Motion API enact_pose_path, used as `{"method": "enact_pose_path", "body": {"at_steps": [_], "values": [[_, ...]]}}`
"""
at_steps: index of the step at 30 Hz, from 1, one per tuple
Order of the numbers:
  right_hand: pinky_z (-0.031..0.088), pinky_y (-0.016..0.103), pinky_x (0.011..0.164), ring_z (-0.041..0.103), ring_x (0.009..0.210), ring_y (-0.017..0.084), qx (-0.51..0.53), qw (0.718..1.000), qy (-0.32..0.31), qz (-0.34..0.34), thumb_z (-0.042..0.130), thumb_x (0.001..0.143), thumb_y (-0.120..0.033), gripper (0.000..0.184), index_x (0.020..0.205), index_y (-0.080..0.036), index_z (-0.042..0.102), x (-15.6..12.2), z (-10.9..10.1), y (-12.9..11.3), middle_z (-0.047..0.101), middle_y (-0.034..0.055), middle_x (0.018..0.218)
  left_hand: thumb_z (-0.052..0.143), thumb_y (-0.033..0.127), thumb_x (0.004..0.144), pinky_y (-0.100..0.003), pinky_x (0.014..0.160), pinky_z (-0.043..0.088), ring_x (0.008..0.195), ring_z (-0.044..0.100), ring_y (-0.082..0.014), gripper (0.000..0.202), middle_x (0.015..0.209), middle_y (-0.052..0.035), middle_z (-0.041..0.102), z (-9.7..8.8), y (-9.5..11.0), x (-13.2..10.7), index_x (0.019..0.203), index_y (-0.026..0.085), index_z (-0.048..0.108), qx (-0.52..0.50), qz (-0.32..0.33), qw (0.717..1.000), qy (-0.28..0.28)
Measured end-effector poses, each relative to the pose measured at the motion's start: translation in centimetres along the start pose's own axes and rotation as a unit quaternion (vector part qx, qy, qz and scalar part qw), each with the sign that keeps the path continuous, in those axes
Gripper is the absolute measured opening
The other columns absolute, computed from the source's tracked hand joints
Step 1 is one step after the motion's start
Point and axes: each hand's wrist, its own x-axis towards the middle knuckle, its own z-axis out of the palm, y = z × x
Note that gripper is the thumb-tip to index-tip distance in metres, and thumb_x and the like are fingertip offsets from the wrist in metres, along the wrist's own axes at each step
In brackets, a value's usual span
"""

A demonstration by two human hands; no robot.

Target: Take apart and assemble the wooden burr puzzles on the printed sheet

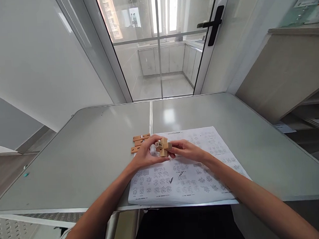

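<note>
A partly built wooden puzzle of interlocked light-brown blocks is held just above a printed sheet. My left hand grips it from the left with fingers curled round it. My right hand pinches it from the right. Some of the blocks bear black numbers. Three loose wooden pieces lie on the table just left of my left hand, partly hidden by it.
The printed sheet shows rows of small diagrams and reaches the front edge of the grey folding table. A glass door with a black handle stands beyond the table. A beige cabinet is at the right.
</note>
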Motion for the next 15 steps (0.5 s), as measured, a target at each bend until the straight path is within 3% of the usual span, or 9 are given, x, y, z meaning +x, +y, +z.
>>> {"method": "enact_pose_path", "body": {"at_steps": [8,11,15], "values": [[0.051,0.032,0.076,0.058,0.079,0.017,-0.050,0.998,0.041,-0.010,0.056,0.105,-0.059,0.042,0.099,-0.020,0.070,-0.2,0.7,0.1,0.064,0.0032,0.088,0.093,0.043,0.073,-0.036,0.090,0.048,0.101,0.064,-0.0258,0.054,0.112,-0.0070,0.071,0.1,0.3,-0.1,0.115,0.022,0.067,0.023,0.012,0.999,0.025],[0.051,0.034,0.079,0.060,0.079,0.018,-0.061,0.996,0.061,0.004,0.052,0.107,-0.059,0.044,0.090,-0.020,0.065,-0.2,1.0,0.0,0.064,0.0029,0.085,0.090,0.042,0.078,-0.036,0.091,0.048,0.103,0.064,-0.0254,0.050,0.112,-0.0066,0.071,0.4,0.4,-0.2,0.116,0.022,0.066,0.018,-0.012,0.999,0.042],[0.053,0.035,0.079,0.059,0.076,0.018,-0.051,0.996,0.071,0.011,0.048,0.108,-0.060,0.044,0.091,-0.022,0.060,-0.1,1.4,-0.1,0.062,0.0015,0.080,0.085,0.040,0.083,-0.036,0.092,0.049,0.102,0.064,-0.0242,0.045,0.113,-0.0069,0.071,0.8,0.5,-0.2,0.120,0.022,0.066,-0.014,-0.041,0.998,0.052]]}}
